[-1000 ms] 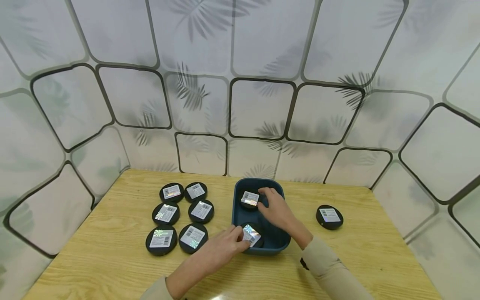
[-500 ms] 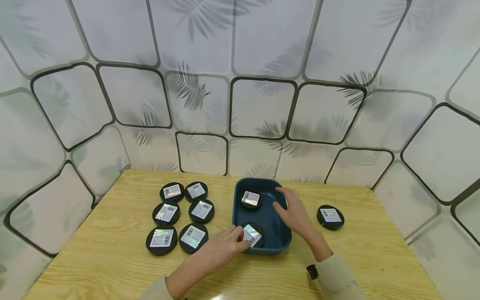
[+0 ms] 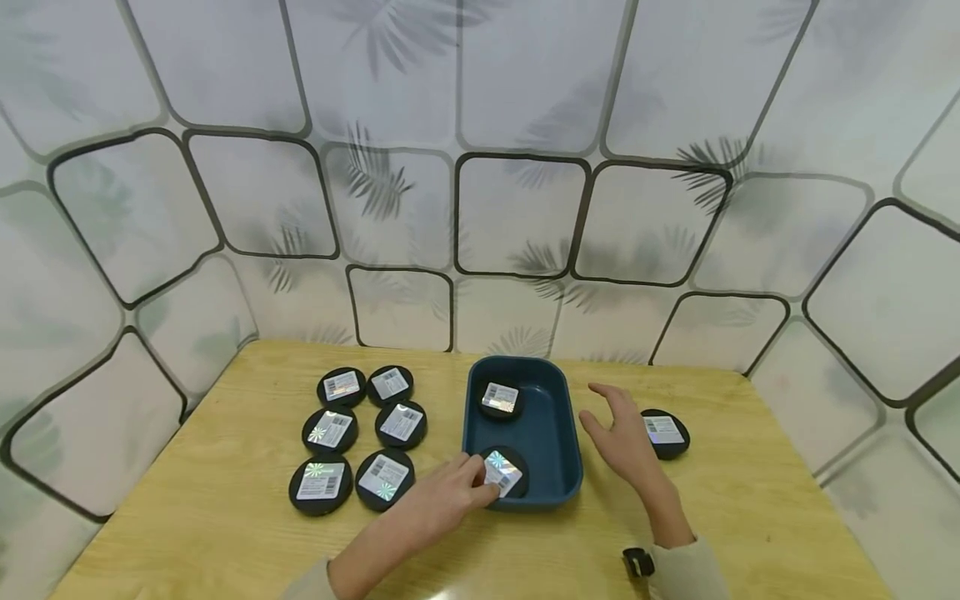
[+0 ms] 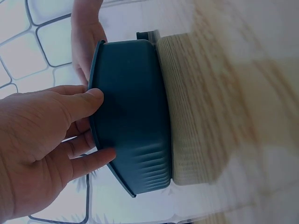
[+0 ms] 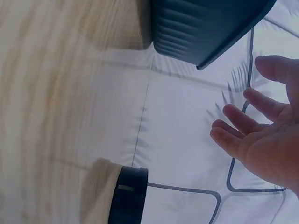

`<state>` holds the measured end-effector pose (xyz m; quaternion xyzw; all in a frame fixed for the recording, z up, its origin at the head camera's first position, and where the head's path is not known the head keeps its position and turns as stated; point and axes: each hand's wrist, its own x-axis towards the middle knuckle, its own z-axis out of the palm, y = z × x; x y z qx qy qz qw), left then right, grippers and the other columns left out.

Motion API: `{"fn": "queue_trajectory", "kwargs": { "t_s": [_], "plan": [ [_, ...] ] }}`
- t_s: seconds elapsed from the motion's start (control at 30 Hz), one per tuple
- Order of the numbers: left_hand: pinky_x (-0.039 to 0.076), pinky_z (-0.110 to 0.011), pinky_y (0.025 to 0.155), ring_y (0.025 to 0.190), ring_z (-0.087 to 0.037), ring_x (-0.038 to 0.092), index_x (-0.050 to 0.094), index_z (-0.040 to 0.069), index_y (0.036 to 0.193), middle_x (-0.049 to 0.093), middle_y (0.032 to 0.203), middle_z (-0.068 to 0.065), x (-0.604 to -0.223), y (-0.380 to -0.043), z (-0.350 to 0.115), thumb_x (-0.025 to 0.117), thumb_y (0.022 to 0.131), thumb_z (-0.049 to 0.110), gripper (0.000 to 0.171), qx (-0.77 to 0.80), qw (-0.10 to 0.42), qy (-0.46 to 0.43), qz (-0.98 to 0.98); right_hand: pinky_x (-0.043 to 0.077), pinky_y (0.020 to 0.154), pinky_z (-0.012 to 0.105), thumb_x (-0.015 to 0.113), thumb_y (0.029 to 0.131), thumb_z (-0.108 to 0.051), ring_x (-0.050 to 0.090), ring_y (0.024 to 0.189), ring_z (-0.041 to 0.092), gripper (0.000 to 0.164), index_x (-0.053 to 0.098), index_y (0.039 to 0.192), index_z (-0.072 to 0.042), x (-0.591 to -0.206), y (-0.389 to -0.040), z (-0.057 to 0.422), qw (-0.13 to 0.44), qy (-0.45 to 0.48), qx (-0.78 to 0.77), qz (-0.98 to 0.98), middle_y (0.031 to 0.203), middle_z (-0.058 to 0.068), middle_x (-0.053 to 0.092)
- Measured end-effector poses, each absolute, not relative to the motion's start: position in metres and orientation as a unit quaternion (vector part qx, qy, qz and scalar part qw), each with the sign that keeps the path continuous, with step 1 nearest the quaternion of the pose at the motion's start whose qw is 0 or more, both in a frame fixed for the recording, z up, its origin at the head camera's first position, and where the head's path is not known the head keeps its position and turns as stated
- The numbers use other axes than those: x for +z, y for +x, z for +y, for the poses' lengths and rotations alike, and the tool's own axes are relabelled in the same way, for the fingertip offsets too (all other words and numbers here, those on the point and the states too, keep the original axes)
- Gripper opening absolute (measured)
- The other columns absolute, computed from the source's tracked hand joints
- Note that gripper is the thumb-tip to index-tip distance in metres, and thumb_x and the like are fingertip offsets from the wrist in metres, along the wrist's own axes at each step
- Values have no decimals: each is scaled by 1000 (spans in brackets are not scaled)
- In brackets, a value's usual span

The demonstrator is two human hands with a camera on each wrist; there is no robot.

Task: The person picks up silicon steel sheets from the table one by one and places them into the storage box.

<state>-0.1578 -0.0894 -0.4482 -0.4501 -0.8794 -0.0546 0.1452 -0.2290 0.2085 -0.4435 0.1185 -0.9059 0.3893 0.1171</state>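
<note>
Left hand (image 3: 450,493) grips the near-left rim of the blue bin (image 3: 550,442); two black discs (image 3: 500,398) lie inside. Right hand (image 3: 622,437), loosely spread, hovers right of the bin; a lone disc (image 3: 665,431) lies farther right.

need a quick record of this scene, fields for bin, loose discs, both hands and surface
bin: dark blue bin, upright, two black discs inside, one far left, one near left
discs left of bin: six labelled black discs, two columns of three
disc right of bin: one labelled black disc, partly behind the right hand
left hand: grips bin's near-left rim
right hand: beside bin, holds nothing
surface: wood-grain table
</note>
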Motion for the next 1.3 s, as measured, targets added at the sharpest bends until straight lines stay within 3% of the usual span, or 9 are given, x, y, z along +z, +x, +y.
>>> {"fn": "queue_trajectory", "kwargs": {
  "t_s": [0.57,1.07,1.3],
  "plan": [
    [43,-17,68,82,-12,45,72,20,109,52,96,0,-446,-156,-90,69,89,4,26,-68,164,-461,-870,30,104,67,57,100,-15,32,134,52,51,43,144,6,-441,-227,236,80,99,347,-929,144,34,38],
    [45,-19,69,84,-13,47,72,21,111,52,97,0,-446,-156,-91,68,90,4,27,-61,154,-453,-876,13,107,75,63,96,-24,5,136,66,75,26,150,12,-436,-221,272,12,59,225,-972,149,45,14],
    [45,-19,68,83,-13,47,72,21,109,51,95,0,-448,-157,-90,69,89,5,25,-58,173,-456,-871,17,105,75,61,97,-30,5,134,68,80,21,151,12,-441,-224,285,-19,47,200,-979,149,47,9]
  ]
}}
